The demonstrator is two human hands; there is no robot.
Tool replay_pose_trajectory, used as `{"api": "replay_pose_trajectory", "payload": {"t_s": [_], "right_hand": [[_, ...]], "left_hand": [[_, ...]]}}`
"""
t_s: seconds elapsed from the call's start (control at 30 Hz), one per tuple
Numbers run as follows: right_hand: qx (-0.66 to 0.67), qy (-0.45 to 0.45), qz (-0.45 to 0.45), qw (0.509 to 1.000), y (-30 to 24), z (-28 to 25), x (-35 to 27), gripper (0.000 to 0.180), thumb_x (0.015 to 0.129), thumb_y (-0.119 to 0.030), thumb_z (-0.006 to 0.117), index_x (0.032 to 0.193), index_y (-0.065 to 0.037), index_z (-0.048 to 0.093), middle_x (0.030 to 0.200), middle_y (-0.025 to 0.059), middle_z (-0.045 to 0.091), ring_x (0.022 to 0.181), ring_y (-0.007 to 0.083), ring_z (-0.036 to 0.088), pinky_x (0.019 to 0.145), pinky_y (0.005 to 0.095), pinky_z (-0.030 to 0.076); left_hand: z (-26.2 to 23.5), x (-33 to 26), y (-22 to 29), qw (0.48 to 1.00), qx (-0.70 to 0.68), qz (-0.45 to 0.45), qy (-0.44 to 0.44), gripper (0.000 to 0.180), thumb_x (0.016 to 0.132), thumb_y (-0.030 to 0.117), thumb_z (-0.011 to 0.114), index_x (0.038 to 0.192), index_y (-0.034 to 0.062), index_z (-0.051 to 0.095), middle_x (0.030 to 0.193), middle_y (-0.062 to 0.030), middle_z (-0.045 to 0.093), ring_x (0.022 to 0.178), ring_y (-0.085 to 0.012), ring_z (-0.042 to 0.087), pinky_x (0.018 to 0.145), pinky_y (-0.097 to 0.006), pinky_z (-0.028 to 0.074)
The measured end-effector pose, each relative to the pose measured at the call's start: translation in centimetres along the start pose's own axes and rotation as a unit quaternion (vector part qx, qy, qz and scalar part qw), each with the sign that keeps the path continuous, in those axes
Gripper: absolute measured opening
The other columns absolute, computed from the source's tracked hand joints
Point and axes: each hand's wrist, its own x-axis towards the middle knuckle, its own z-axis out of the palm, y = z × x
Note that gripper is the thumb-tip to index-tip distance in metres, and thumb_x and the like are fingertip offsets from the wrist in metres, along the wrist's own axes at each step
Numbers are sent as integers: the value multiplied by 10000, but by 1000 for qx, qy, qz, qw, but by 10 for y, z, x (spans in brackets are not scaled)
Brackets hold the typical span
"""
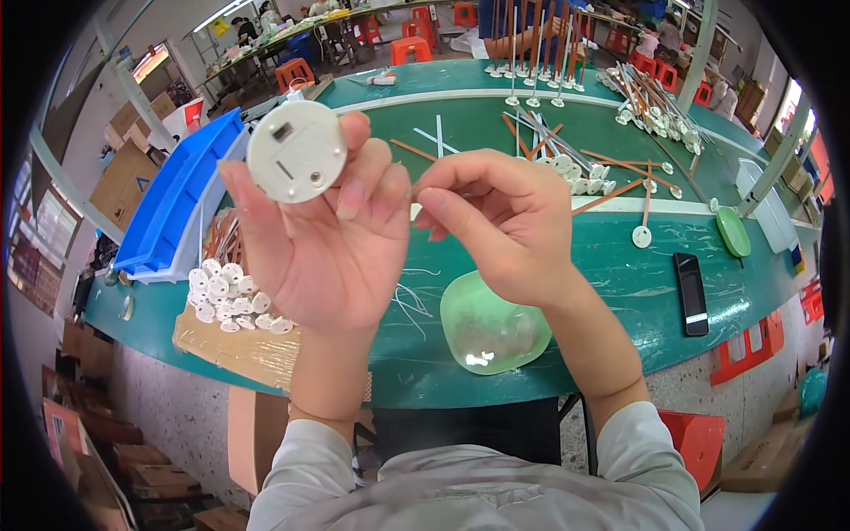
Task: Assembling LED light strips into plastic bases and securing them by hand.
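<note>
My left hand [332, 230] is raised over the table, gripping a white round plastic disc [297, 152] between thumb and fingers. The disc's face is turned toward me and shows a rectangular opening, a narrow slot and a small screw-like spot. Close beside the left fingertips, my right hand [505, 217] is closed in a pinch, thumb against index finger. Whatever it may hold is too small to make out. Below the right hand lies a translucent green bowl [496, 323]. A heap of similar white discs [230, 296], some with brown sticks, sits left of my left forearm.
A blue tray [177, 199] stands at the left, with cardboard [239, 341] under the disc heap. Disc-ended sticks [655, 115] lie across the green table [611, 265]. A phone [691, 294] and a green dish [733, 232] are at the right. Another person stands opposite, behind upright sticks.
</note>
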Motion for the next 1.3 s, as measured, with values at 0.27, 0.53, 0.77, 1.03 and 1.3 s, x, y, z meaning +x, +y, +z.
{"api": "replay_pose_trajectory", "payload": {"t_s": [0.27,0.53,0.77,1.03,1.3], "right_hand": [[-172,25,-105,979,8,-4,3,97,827,63,663,924,60,657,814,99,685,698,136,674,625,242,549],[-226,107,-147,957,-16,-10,-1,82,834,97,635,913,76,645,783,102,678,663,124,658,570,221,527],[-248,103,-208,941,-32,-7,-6,124,806,105,673,922,67,650,800,112,690,625,129,654,523,205,488],[-300,110,-232,919,-36,-13,-5,137,770,61,724,891,23,672,775,97,697,591,142,639,482,218,444],[-342,71,-243,905,-33,-15,-3,151,749,61,711,887,30,656,756,119,681,595,215,655,533,273,512]], "left_hand": [[-13,2,-7,999,-20,-7,43,609,968,550,474,1252,17,547,1191,-97,623,775,-126,404,703,-279,333],[-2,1,-17,994,-21,58,93,590,985,490,477,1368,41,463,1353,-132,565,1112,-181,577,784,-269,384],[-5,-11,-42,993,75,11,89,593,945,251,622,1428,29,361,1405,-188,490,1279,-324,509,973,-397,486],[-3,-9,-47,994,96,0,55,570,892,140,688,1375,-25,432,1364,-223,516,1245,-365,532,1000,-459,499],[-10,-6,-43,975,218,8,48,545,855,89,722,1314,-82,482,1297,-246,564,1166,-368,592,1029,-476,460]]}}
